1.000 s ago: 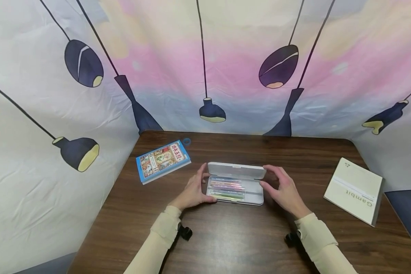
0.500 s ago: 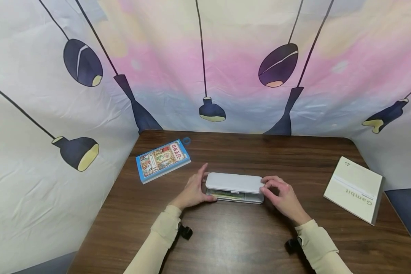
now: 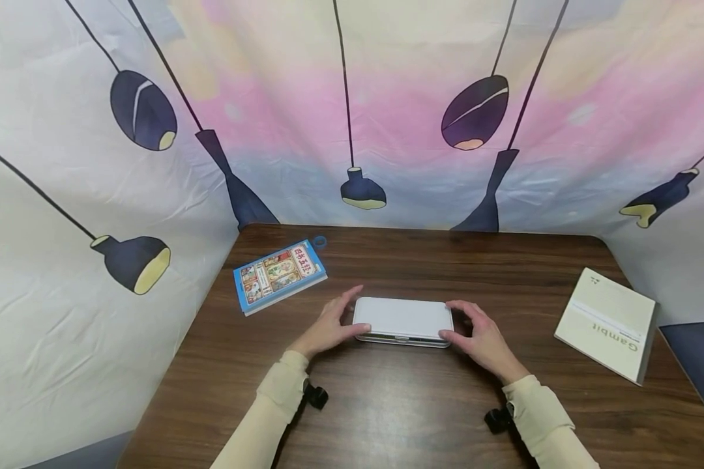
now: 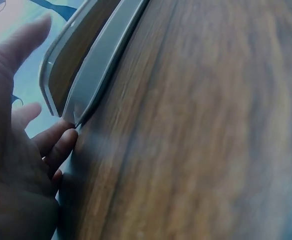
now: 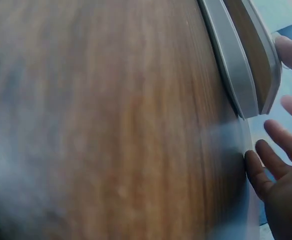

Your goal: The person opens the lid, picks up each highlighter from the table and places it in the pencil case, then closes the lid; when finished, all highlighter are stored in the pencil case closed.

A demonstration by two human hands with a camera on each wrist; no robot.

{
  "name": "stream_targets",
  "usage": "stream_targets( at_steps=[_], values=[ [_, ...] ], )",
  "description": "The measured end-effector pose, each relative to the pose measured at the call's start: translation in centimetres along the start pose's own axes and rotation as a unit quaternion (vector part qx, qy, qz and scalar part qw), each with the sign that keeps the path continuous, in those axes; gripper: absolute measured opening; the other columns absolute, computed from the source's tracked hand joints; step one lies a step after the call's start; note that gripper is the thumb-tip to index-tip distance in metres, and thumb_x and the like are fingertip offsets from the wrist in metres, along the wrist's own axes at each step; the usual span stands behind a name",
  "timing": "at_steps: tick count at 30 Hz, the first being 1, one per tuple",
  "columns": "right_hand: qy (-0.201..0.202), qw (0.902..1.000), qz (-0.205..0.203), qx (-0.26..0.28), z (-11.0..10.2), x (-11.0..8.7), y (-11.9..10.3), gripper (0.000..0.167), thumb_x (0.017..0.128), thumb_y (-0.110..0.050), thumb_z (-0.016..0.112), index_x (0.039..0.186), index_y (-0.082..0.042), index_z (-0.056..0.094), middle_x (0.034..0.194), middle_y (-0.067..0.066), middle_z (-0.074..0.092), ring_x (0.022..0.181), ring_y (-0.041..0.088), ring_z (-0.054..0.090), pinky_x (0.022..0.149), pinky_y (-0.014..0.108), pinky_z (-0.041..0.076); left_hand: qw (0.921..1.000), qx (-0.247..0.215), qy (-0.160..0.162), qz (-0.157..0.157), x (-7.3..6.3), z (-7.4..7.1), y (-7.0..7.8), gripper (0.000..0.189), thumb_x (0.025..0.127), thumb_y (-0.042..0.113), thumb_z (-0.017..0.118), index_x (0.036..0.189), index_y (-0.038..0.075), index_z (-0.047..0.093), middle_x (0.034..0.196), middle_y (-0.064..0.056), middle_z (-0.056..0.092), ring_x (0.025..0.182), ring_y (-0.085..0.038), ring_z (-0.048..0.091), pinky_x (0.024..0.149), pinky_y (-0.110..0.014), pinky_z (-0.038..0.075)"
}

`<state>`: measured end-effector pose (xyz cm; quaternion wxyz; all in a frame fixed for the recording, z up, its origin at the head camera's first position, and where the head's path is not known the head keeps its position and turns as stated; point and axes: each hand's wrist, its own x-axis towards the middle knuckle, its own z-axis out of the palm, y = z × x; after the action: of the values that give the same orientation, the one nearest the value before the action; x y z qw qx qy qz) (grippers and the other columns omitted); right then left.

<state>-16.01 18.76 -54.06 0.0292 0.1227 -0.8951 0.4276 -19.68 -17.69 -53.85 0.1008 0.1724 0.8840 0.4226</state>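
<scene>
A white pencil case point(image 3: 405, 318) lies on the brown table in the head view, its lid lowered with a thin gap along the front. My left hand point(image 3: 328, 326) is at its left end, thumb over the front left corner of the lid and index finger stretched toward the back. At the other end, my right hand point(image 3: 485, 337) has its thumb on the front right corner and its fingertips by the back one. Both wrist views show a gap between the lid point(image 4: 47, 70) and the base point(image 5: 231, 62). The lowered lid hides the pens inside.
A blue illustrated book point(image 3: 279, 277) lies at the back left, beside a small blue ring point(image 3: 319, 241). On the right is a cream book point(image 3: 607, 326) marked "Gambit". A cloth printed with lamps point(image 3: 364, 189) hangs behind the table.
The lid has swung down from standing open, covering the pens. My left thumb has moved from the base's front corner onto the lid. My right hand has followed the lid down.
</scene>
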Motion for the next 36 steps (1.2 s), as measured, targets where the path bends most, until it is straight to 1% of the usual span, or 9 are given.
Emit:
stream_targets(
  at_steps=[2, 4, 6, 9, 12, 18, 24, 30, 36],
  values=[
    [-0.017, 0.9998, 0.004, -0.01, -0.11, 0.08, 0.08, 0.062, 0.092, -0.039, 0.083, 0.144, -0.012, 0.06, 0.147, 0.018, 0.058, 0.133, 0.039, 0.055, 0.107, 0.062, 0.047, 1.0, 0.0, -0.002, -0.002, -0.06, -0.07, -0.05, 0.084, 0.093, 0.06, 0.071, 0.165, 0.035, 0.036, 0.164, -0.005, 0.043, 0.151, -0.034, 0.033, 0.12, -0.067, 0.028],
    [-0.03, 0.9993, 0.009, -0.02, -0.21, 0.17, 0.16, 0.065, 0.093, -0.042, 0.081, 0.147, -0.012, 0.058, 0.15, 0.019, 0.055, 0.135, 0.041, 0.053, 0.108, 0.063, 0.046, 1.0, 0.0, -0.003, -0.003, -0.12, -0.15, -0.07, 0.077, 0.095, 0.059, 0.069, 0.162, 0.035, 0.041, 0.165, -0.004, 0.042, 0.154, -0.034, 0.029, 0.122, -0.067, 0.025],
    [-0.041, 0.9987, 0.012, -0.028, -0.22, 0.27, 0.17, 0.067, 0.094, -0.043, 0.079, 0.149, -0.012, 0.056, 0.152, 0.02, 0.054, 0.136, 0.043, 0.052, 0.108, 0.065, 0.045, 1.0, 0.004, -0.004, 0.0, -0.16, -0.24, -0.07, 0.073, 0.096, 0.056, 0.068, 0.161, 0.034, 0.044, 0.166, -0.003, 0.041, 0.156, -0.034, 0.026, 0.123, -0.067, 0.022],
    [-0.05, 0.9979, 0.021, -0.034, -0.14, 0.38, 0.3, 0.071, 0.094, -0.045, 0.079, 0.152, -0.013, 0.053, 0.154, 0.021, 0.053, 0.136, 0.045, 0.05, 0.107, 0.067, 0.045, 0.9999, 0.009, -0.005, 0.001, -0.2, -0.32, -0.06, 0.071, 0.096, 0.054, 0.069, 0.161, 0.034, 0.045, 0.165, -0.003, 0.044, 0.156, -0.034, 0.027, 0.124, -0.066, 0.022],
    [-0.053, 0.9977, 0.026, -0.034, 0.04, 0.44, 0.5, 0.073, 0.094, -0.046, 0.079, 0.153, -0.015, 0.052, 0.154, 0.022, 0.053, 0.137, 0.046, 0.048, 0.106, 0.068, 0.044, 0.9999, 0.01, -0.006, 0.009, -0.16, -0.4, -0.06, 0.069, 0.096, 0.05, 0.072, 0.159, 0.034, 0.048, 0.163, -0.001, 0.046, 0.154, -0.031, 0.03, 0.124, -0.065, 0.022],
    [-0.049, 0.998, 0.038, -0.014, 0.44, 0.29, 0.93, 0.074, 0.091, -0.047, 0.081, 0.154, -0.019, 0.052, 0.156, 0.02, 0.051, 0.141, 0.045, 0.045, 0.109, 0.068, 0.041, 0.9994, 0.012, -0.009, 0.031, -0.08, -0.51, -0.14, 0.063, 0.095, 0.046, 0.076, 0.153, 0.034, 0.056, 0.16, 0.003, 0.05, 0.153, -0.027, 0.034, 0.126, -0.061, 0.017],
    [-0.047, 0.9977, 0.048, -0.001, 0.41, -0.09, 0.96, 0.075, 0.091, -0.049, 0.081, 0.154, -0.019, 0.053, 0.158, 0.021, 0.049, 0.144, 0.045, 0.043, 0.111, 0.069, 0.039, 0.9996, 0.017, -0.006, 0.021, -0.18, -0.21, 0.01, 0.064, 0.094, 0.046, 0.078, 0.153, 0.035, 0.056, 0.16, 0.004, 0.05, 0.155, -0.028, 0.031, 0.127, -0.061, 0.016],
    [-0.046, 0.9973, 0.057, -0.002, 0.09, -0.45, 0.89, 0.074, 0.091, -0.043, 0.083, 0.153, -0.017, 0.053, 0.157, 0.023, 0.048, 0.143, 0.047, 0.043, 0.111, 0.07, 0.038, 0.9995, 0.02, -0.009, 0.023, -0.02, 0.1, 0.24, 0.065, 0.093, 0.049, 0.078, 0.152, 0.035, 0.057, 0.16, 0.003, 0.05, 0.155, -0.031, 0.03, 0.125, -0.064, 0.02],
    [-0.05, 0.9972, 0.055, -0.006, -0.01, -0.5, 0.79, 0.074, 0.09, -0.044, 0.084, 0.152, -0.017, 0.053, 0.156, 0.024, 0.049, 0.142, 0.047, 0.044, 0.111, 0.07, 0.039, 0.9998, 0.013, -0.009, 0.015, -0.28, 0.14, 0.43, 0.065, 0.092, 0.047, 0.08, 0.152, 0.035, 0.058, 0.16, 0.002, 0.05, 0.154, -0.032, 0.03, 0.124, -0.066, 0.02]
  ],
)
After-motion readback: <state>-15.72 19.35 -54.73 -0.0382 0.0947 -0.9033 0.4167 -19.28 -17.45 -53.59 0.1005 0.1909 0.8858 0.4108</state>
